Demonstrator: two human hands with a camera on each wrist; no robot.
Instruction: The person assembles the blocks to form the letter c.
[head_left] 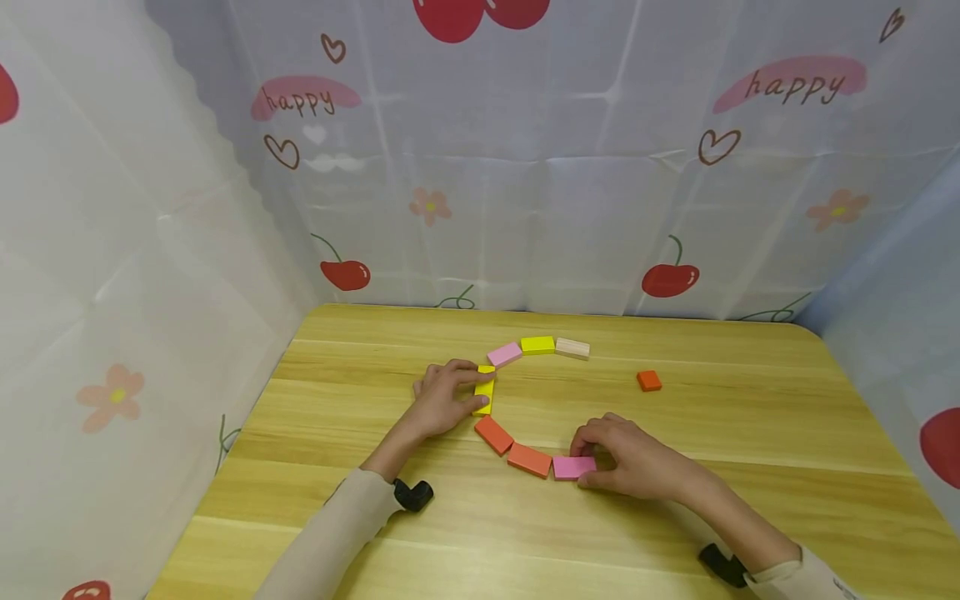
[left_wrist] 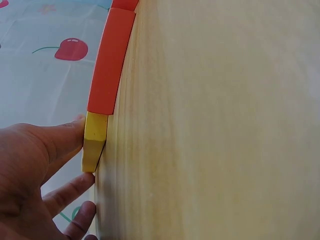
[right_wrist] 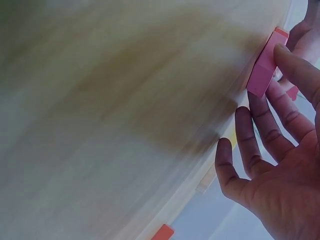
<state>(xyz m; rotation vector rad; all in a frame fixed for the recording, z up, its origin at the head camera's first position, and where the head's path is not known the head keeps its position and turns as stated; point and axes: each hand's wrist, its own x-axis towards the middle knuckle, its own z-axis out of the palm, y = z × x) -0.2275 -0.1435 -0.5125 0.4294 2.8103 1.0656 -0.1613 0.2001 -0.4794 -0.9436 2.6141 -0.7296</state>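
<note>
Cherry cloth hangs behind the wooden worktop [head_left: 750, 433]. I see my left hand [head_left: 442, 400] pinching the yellow block [head_left: 484, 393] and my right hand [head_left: 630, 458] pinching the pink block [head_left: 573, 467]. Half the block ring looks done; the orange block [head_left: 649, 381] lies apart.

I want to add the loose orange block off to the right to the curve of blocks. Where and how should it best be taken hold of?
The small orange block lies flat on the table, alone, with bare wood all round. Probably best to come from above and pinch its two opposite side edges between thumb and finger. It is low and flat, so the top gives no hold. The right hand is nearer.
</note>
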